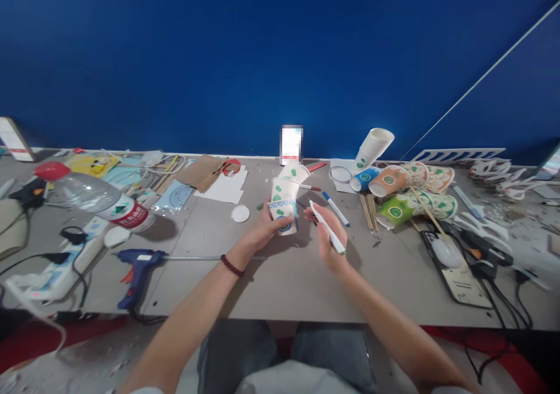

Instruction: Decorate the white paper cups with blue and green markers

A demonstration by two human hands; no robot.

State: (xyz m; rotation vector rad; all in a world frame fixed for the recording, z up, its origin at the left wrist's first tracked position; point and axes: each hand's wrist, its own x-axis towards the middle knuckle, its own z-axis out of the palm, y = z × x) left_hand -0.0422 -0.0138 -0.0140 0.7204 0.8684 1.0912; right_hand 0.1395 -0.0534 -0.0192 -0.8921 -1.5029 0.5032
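Observation:
My left hand (266,225) is closed around a paper cup (284,210) with a blue pattern, held tilted over the middle of the table. Another white paper cup (284,189) with green marks joins its top end, and a further cup (296,174) shows behind that. Just to the right, my right hand (329,239) grips a white marker (328,229) with a green end. The marker's tip points up and left, apart from the cups. A blue-capped marker (336,208) lies on the table beyond my right hand.
At left are a blue glue gun (139,268), a large bottle (100,198) and a power strip (72,265). To the right stand stacked white cups (374,147), lying green cups (402,208), wooden sticks (370,212) and a phone (457,274). A blue wall (219,61) rises behind.

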